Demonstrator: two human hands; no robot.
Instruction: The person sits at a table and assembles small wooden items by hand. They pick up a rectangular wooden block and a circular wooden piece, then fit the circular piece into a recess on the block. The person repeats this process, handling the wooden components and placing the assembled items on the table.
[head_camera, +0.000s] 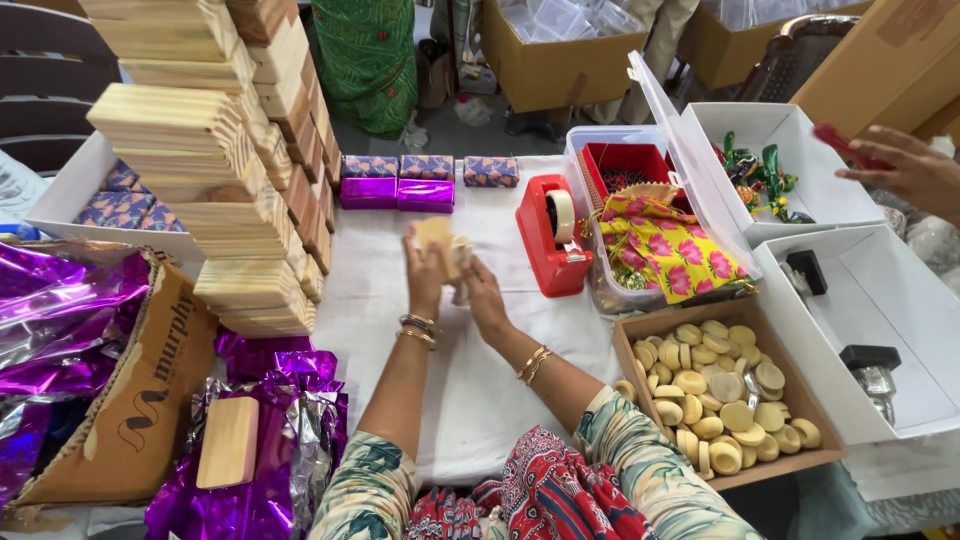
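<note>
Both hands met over the white tabletop (480, 390): the left hand (424, 275) gripped a small pale block (434, 234), the right hand (483, 296) closed on its wrapping (461, 262) beside the red tape dispenser (550, 240)

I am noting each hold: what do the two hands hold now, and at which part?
Both hands hold one small pale round piece: the left hand at its left edge, the right hand at its right side. The exact grip is hidden.

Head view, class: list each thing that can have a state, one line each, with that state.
Clear plastic box: lid open.
Cardboard box of round soaps: open, full.
Wooden blocks: stacked.
Tape dispenser: loaded.
Left hand: holding pale round piece.
Right hand: holding it too.
</note>
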